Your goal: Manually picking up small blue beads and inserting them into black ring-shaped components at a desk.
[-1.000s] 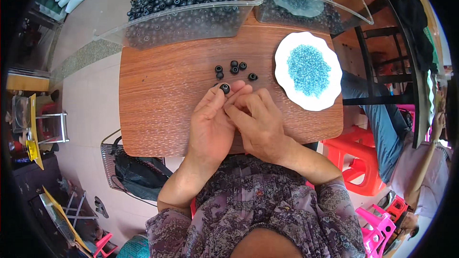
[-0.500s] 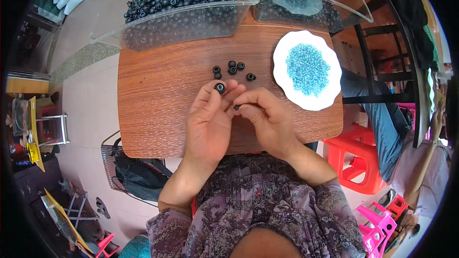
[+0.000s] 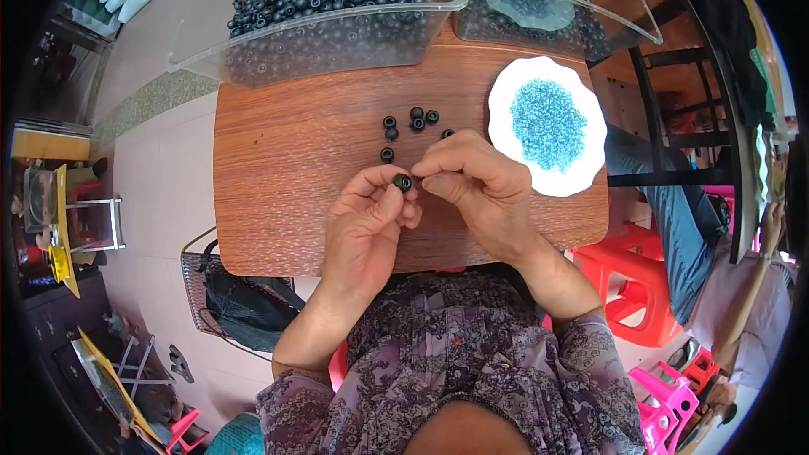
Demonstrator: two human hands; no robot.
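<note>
My left hand [image 3: 368,223] pinches a black ball-shaped bead [image 3: 403,183] between thumb and index finger, its hole turned up. Close at its right, my right hand [image 3: 484,190] has thumb and index finger pressed together beside the bead; what they hold, if anything, is too small and hidden to make out. On the wooden table beyond my fingers lie several similar black beads [image 3: 417,124], with a single bead [image 3: 387,154] nearest my left fingertips. Another bead [image 3: 447,134] is partly covered by my right hand.
A white scalloped plate [image 3: 500,109] of small blue grains stands right of my hands. Two clear plastic bins [image 3: 329,49] [image 3: 522,31] of black beads line the far table edge. Red stools [image 3: 628,286] and a seated person's leg [image 3: 674,211] are at the right, a black bag [image 3: 244,307] at the left.
The bead in my left hand has come nearer to me and rightward, close to my right fingertips. A bead on the table now shows beyond the left hand. The view has shifted slightly.
</note>
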